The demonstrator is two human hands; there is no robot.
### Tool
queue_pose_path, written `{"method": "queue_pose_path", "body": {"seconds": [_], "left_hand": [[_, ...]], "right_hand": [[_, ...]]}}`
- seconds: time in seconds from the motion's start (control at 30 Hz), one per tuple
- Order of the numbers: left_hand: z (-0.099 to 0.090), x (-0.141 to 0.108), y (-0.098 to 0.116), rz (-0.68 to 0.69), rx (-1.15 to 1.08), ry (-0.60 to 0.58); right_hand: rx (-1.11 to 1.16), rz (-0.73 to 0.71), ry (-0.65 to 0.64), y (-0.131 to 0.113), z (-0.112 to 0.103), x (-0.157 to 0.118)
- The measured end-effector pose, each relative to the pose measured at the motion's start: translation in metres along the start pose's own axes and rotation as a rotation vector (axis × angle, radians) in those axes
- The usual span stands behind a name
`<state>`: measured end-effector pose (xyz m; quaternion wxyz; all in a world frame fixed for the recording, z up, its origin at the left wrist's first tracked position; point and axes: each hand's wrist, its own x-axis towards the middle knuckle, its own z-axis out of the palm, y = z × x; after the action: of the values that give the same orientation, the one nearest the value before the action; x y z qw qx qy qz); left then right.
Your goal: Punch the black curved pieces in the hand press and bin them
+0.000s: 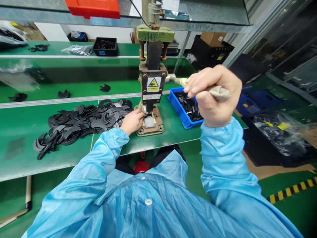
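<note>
My right hand (214,94) is wrapped round the lever handle (182,81) on the right side of a hand press (153,59). At the press base (158,122), my left hand (133,121) reaches in from the left, fingertips by the lower end of the ram (149,106). Those fingertips are partly hidden, and what they pinch cannot be made out. A pale block (149,121) sits on the base in front of the ram. Left of the press lies a spread-out pile of curved black plastic parts (89,119).
A blue bin (187,125) of small black pieces stands right of the press. On the back shelf are a black bin (105,48) and plastic bags (78,50). A red bin (92,8) hangs overhead. Several loose black parts (64,94) lie behind the pile.
</note>
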<state>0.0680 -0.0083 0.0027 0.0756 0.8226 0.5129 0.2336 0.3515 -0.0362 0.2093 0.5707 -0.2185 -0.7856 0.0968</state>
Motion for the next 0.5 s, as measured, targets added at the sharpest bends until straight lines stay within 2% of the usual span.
{"method": "queue_pose_path", "body": {"seconds": [0.1,0.3,0.4,0.5], "left_hand": [[0.0,0.0,-0.001,0.002,-0.028,0.002],[0.002,0.0,0.002,-0.02,-0.041,0.023],[-0.001,-0.006,0.004,0.0,-0.052,0.017],[-0.016,-0.021,-0.009,-0.032,-0.041,0.027]], "right_hand": [[0.091,-0.043,-0.034,0.002,0.005,-0.028],[-0.038,-0.13,0.115,0.021,0.034,-0.092],[-0.047,-0.149,0.162,0.03,0.042,-0.107],[-0.039,-0.165,0.17,0.034,0.042,-0.106]]}}
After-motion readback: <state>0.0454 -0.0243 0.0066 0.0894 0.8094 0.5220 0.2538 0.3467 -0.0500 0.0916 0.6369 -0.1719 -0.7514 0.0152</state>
